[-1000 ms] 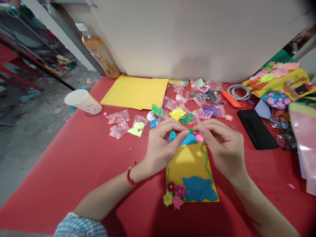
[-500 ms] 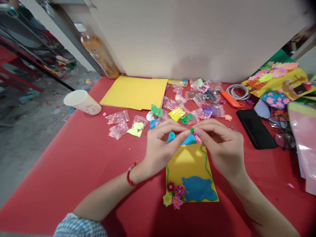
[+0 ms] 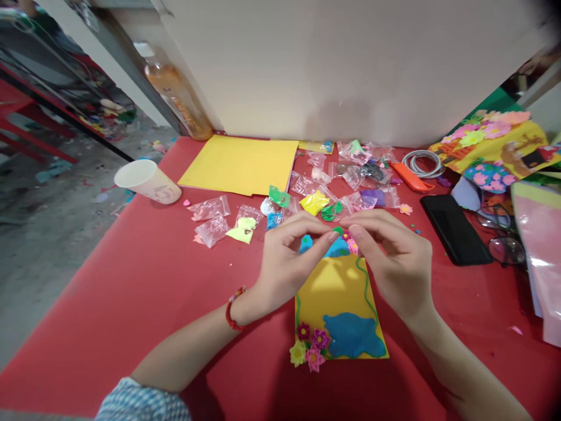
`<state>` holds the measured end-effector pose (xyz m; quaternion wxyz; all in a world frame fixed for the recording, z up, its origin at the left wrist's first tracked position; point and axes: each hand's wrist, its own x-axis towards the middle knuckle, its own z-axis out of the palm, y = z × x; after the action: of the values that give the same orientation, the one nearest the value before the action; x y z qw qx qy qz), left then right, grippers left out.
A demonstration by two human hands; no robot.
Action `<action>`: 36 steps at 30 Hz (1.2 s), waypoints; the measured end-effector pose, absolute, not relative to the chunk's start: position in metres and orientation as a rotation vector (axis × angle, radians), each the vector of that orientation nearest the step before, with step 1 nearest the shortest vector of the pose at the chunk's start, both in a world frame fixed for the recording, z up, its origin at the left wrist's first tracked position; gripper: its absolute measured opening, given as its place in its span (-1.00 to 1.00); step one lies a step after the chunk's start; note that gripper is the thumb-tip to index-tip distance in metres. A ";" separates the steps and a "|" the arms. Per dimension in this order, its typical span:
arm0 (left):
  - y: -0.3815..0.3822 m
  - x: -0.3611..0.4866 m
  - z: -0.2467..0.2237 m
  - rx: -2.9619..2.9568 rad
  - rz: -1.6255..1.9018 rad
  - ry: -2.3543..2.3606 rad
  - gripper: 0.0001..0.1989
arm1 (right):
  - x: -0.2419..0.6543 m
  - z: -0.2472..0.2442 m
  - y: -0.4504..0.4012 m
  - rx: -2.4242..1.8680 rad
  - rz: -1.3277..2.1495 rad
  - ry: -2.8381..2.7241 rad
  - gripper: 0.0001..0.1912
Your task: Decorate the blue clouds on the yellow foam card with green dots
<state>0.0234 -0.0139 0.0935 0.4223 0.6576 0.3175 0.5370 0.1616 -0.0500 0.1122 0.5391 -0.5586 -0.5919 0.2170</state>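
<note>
A small piece of green clay (image 3: 338, 231) is pinched between the thumb and forefinger of my left hand (image 3: 291, 254). My right hand (image 3: 392, 257) is close beside it, its forefinger tip near the clay and its thumb a little apart; it grips nothing I can see. Below both hands lies a yellow card (image 3: 333, 301) with a blue clay patch (image 3: 353, 335) at its lower right and a green clay line along its edges. Clay flowers (image 3: 313, 348) in pink, purple and yellow cover its lower left corner. My hands partly hide more blue clay (image 3: 337, 248) and pink flowers at the top.
Small bags of coloured clay (image 3: 313, 203) lie scattered beyond my hands. A paper cup (image 3: 149, 182), a yellow sheet (image 3: 241, 164) and a bottle (image 3: 177, 96) are at the left. On the right are a phone (image 3: 456, 229), glasses (image 3: 506, 250), an orange cutter (image 3: 412, 177) and a coiled cable (image 3: 423, 162).
My right thumb has come away from the green clay and moved slightly right. The clay stays in my left fingertips, shifted slightly left.
</note>
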 end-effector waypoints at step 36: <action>-0.019 -0.020 0.050 2.547 0.861 0.956 -0.72 | 0.172 0.063 -0.026 -1.446 0.740 -1.616 -0.92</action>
<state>-0.0201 -0.0189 0.0504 0.1434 0.8834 0.3314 0.2987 0.1717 -0.0257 0.0627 0.4124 -0.5750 -0.6426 0.2941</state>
